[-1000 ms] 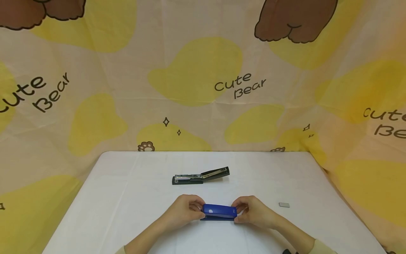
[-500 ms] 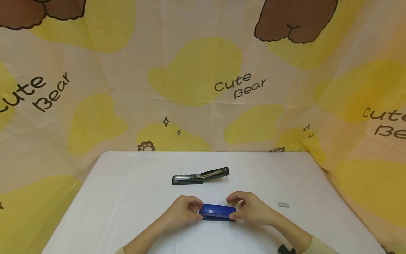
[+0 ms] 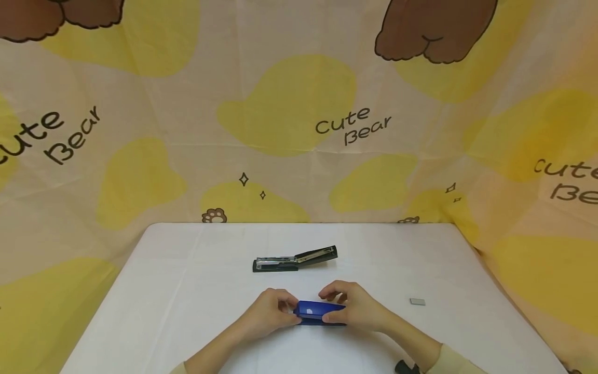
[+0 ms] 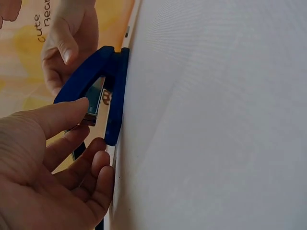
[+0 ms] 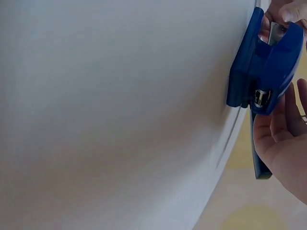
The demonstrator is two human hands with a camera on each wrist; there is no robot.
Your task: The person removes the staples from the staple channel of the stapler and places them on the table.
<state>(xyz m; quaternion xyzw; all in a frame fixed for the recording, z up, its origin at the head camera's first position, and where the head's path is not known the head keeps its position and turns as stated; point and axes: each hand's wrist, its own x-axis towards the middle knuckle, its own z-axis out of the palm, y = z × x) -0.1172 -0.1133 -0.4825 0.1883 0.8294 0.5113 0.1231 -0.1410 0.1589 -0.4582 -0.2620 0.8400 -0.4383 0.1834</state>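
Observation:
A blue stapler (image 3: 312, 308) lies on the white table between the hands, its upper arm raised from the base and the metal magazine (image 4: 98, 96) showing in the gap. At its left end, my left hand (image 3: 267, 313) pinches the front of the raised part between thumb and forefinger; the other fingers curl loosely near the base. My right hand (image 3: 362, 306) is over the stapler's right end, thumb across its near side and fingers lifted behind. Whether that thumb touches the stapler is unclear. Farther back lies a black stapler (image 3: 275, 264), swung wide open.
A small grey staple strip (image 3: 417, 301) lies to the right on the white table (image 3: 210, 291). Below the right forearm a black object (image 3: 405, 367) is partly visible. Patterned yellow cloth (image 3: 289, 104) hangs behind the table and along both sides.
My right hand has let go of the stapler's right end and slid left over it, its fingers lifting. The left hand stays at the left end. The black stapler has not moved.

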